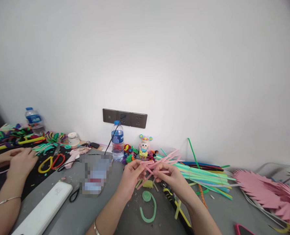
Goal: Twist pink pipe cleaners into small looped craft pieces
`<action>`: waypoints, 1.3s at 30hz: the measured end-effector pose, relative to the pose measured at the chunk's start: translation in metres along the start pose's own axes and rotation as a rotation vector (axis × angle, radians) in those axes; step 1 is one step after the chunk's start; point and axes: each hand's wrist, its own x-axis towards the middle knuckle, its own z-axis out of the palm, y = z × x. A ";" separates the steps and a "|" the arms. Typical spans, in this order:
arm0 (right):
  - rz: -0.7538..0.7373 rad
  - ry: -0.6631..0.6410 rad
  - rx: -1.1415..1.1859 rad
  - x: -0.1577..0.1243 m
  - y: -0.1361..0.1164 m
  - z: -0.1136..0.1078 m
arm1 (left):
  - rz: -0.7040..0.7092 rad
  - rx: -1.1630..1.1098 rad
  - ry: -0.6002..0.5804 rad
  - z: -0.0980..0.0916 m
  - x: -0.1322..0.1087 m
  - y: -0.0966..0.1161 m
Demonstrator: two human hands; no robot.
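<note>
Pink pipe cleaners (170,157) are pinched between my two hands above the table, several strands crossing and looping up to the right. The thumb and fingers of my left hand (130,179) close on the left end of the strands. My right hand (170,179) grips them close by, with a short pink end poking out past its fingers. Just below lie a yellow coiled piece (148,184) and a green pipe cleaner (155,209) with a spiral end. A black-and-yellow handled tool (175,204) rests partly under my right forearm.
A pipe cleaner bundle (201,176) lies right, near pink folded paper (264,192). Behind stand a water bottle (117,143) and a small figure (144,148). Leftward are a blurred-out phone (94,176), a white power bank (44,209), scissors (52,164) and another person's hands (22,161).
</note>
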 end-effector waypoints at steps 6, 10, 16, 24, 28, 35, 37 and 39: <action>0.010 -0.022 -0.049 -0.002 -0.004 -0.002 | 0.032 0.078 -0.010 0.001 -0.003 0.002; 0.013 -0.044 -0.100 -0.002 -0.006 -0.005 | 0.032 0.164 -0.030 -0.001 -0.002 0.002; -0.093 0.044 0.089 -0.001 0.000 -0.006 | 0.033 0.098 0.001 -0.002 -0.002 -0.002; -0.104 -0.001 0.105 0.006 0.010 0.010 | 0.026 -0.067 0.077 -0.001 0.002 -0.006; -0.119 0.049 0.056 0.008 0.012 0.008 | -0.017 -0.035 0.073 -0.002 0.002 -0.003; -0.180 0.157 0.030 0.008 0.012 0.002 | -0.074 0.142 -0.082 0.001 -0.004 -0.001; -0.188 0.090 0.015 0.006 0.010 0.002 | -0.063 0.123 -0.088 0.002 -0.005 -0.001; -0.198 0.029 0.004 0.005 0.007 0.003 | -0.066 0.097 -0.091 0.003 -0.005 -0.002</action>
